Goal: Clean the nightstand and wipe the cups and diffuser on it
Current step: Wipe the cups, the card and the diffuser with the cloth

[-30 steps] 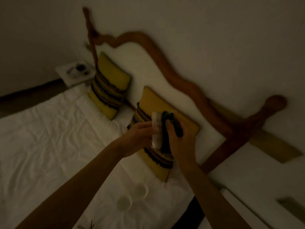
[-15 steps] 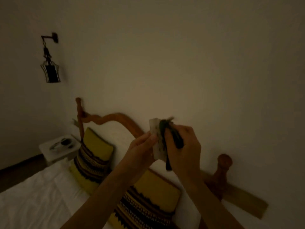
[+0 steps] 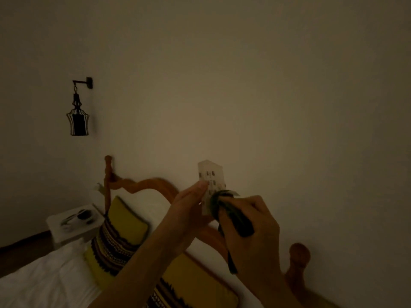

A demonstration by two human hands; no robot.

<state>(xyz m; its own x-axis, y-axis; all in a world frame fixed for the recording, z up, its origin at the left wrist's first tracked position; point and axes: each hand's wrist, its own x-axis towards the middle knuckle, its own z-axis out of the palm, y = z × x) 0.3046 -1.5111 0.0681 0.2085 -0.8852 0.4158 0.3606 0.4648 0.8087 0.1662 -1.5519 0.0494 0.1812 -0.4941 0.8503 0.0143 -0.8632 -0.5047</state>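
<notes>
While the pale diffuser [image 3: 210,185] is pinched upright in the left hand [image 3: 189,210], a dark cloth [image 3: 231,214], clamped in the right hand [image 3: 251,236], is pressed against its right face.

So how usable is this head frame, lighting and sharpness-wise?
Head view: very dim, warm-tinted, no glare; the white house-shaped diffuser and dark cloth stay readable, but items on the far white nightstand are smeared, and the black hanging wall lantern is a near-silhouette.
</notes>
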